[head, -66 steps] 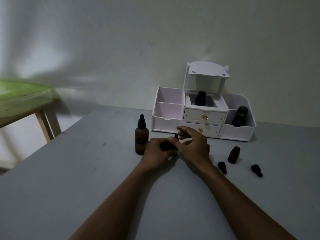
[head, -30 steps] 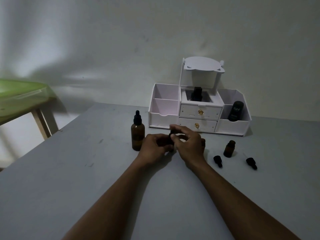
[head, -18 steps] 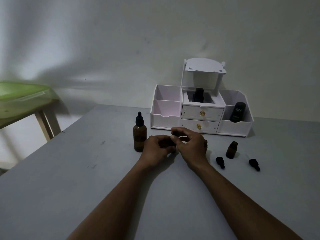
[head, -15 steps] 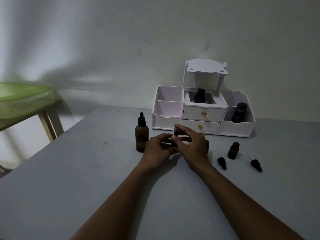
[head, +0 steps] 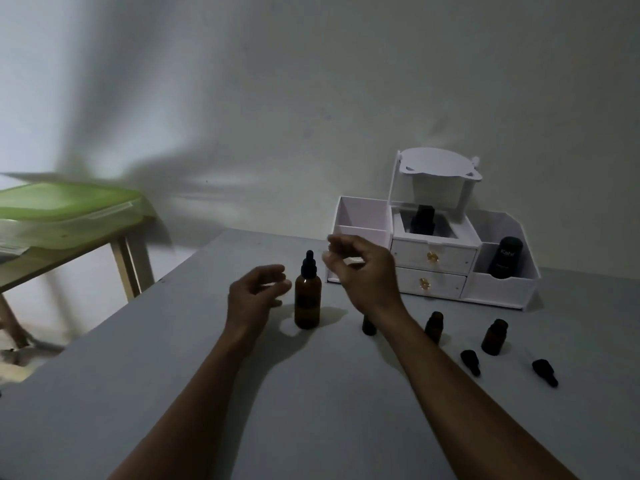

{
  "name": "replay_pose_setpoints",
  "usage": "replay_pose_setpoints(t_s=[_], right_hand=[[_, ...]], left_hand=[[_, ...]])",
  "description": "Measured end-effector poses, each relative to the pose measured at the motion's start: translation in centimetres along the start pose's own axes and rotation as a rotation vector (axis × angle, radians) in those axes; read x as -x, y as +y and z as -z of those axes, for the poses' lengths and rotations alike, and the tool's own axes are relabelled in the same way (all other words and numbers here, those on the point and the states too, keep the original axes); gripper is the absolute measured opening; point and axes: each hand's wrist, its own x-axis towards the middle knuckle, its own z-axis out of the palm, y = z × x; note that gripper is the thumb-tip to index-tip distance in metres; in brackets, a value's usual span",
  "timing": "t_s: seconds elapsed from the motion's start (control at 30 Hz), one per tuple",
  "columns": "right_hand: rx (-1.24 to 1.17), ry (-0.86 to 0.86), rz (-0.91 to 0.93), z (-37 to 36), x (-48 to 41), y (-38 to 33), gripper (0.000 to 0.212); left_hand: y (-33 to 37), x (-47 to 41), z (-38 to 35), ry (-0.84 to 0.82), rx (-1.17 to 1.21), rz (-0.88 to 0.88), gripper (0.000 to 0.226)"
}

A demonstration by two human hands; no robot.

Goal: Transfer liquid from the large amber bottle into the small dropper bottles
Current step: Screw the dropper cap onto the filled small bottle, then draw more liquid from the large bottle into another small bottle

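The large amber bottle (head: 307, 299) stands upright on the grey table (head: 311, 410) with its black dropper cap on. My left hand (head: 256, 292) hovers just left of it, fingers loosely curved and holding nothing. My right hand (head: 363, 271) is raised to the right of the bottle's cap, fingers bent toward the thumb with a gap, nothing in it. Three small amber bottles stand uncapped: one (head: 369, 325) partly hidden behind my right wrist, a second (head: 434, 327) and a third (head: 494, 337). Two black dropper caps (head: 471, 362) (head: 544, 372) lie on the table.
A white drawer organizer (head: 502, 289) stands at the back against the wall, with a black bottle (head: 423, 220) in its middle slot and another (head: 504, 256) in its right bin. A green lidded container (head: 69, 206) sits on a wooden stand at the left.
Both hands let go of the small bottle they held together; it now stands on the table. My left hand moved left of the large bottle and my right hand rose beside its cap.
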Motion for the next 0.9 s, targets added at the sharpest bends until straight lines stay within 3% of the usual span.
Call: replay_pose_setpoints(t_s=[0.1,0.27,0.9], right_hand=[[-0.025,-0.099,-0.104,-2.1,-0.6,0.4,0.036],[-0.023,-0.1,-0.149,-4.0,-0.5,1.3,0.034],[-0.019,0.092,-0.105,-5.2,-0.6,1.0,0.017]], left_hand=[[-1.1,-0.4,0.2,-0.162,0.003,0.07,0.045],[-1.4,-0.4,0.0,-0.267,-0.076,0.027,0.042],[-2.4,-0.9,0.1,-0.267,-0.182,-0.023,0.052]])
